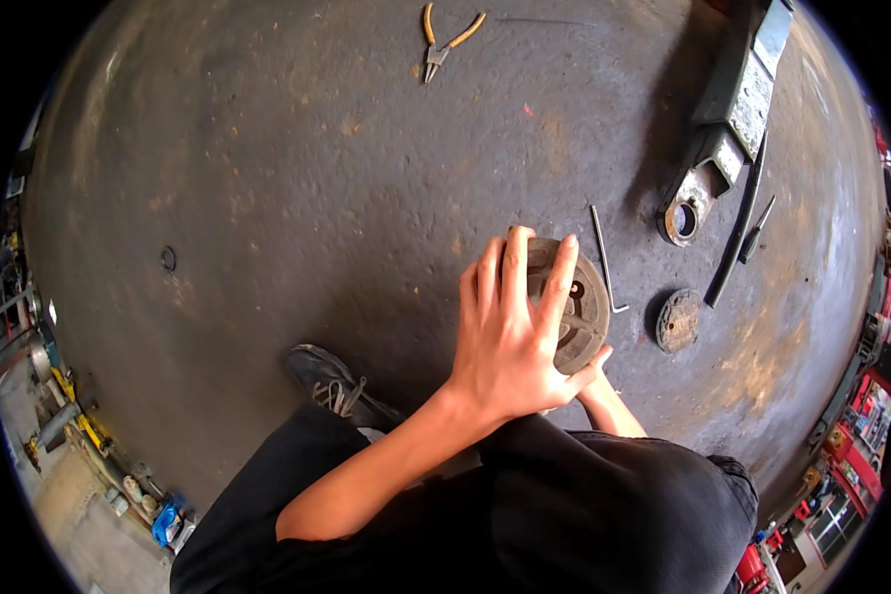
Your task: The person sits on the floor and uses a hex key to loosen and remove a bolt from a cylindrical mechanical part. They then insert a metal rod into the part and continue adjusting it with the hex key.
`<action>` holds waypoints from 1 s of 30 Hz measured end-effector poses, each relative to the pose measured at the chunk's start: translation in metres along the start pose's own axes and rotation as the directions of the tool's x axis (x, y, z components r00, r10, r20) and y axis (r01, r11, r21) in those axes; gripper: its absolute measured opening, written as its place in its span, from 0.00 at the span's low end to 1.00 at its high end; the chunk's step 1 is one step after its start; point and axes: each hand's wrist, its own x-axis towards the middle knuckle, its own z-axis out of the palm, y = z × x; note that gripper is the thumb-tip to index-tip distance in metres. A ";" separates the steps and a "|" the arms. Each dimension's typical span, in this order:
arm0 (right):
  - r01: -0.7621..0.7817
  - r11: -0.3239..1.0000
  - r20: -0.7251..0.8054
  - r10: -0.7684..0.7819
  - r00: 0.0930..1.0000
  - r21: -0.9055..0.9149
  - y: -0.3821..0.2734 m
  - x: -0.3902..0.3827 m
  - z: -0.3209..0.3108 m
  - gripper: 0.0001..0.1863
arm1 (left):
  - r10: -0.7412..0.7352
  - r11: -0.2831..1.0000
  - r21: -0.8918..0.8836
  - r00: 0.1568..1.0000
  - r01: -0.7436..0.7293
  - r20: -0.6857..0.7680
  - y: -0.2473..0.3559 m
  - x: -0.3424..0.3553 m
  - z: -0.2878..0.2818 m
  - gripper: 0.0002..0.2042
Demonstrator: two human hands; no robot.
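Observation:
My left hand [510,337] is closed over a round, ribbed grey metal disc [589,307], fingers spread across its upper face. My right hand [597,386] is mostly hidden behind the disc and left hand, gripping it from the lower right. Just right of the disc an L-shaped hex key [603,257] lies on the dark floor [317,198]. Farther right lies a smaller, worn round plate [678,322].
Orange-handled pliers [436,54] lie ahead. A long metal arm [741,99], a black rod [728,267] and a small tool [759,228] are at right. A ring [168,259] lies left. My shoe [327,376] is below; clutter lines both edges.

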 end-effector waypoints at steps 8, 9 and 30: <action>0.009 1.000 0.044 -0.008 0.999 -0.020 0.004 -0.002 -0.004 0.31 | 0.069 0.997 0.046 0.996 -0.066 -0.063 0.012 -0.002 -0.013 0.43; 0.013 1.000 0.048 -0.012 0.999 -0.023 0.005 -0.001 -0.004 0.31 | 0.078 0.996 0.059 0.994 -0.074 -0.078 0.012 -0.002 -0.013 0.43; -0.244 0.789 0.093 0.233 0.968 0.564 0.051 -0.003 0.028 0.30 | -0.493 0.818 -0.138 0.805 0.558 0.330 -0.184 0.014 -0.036 0.13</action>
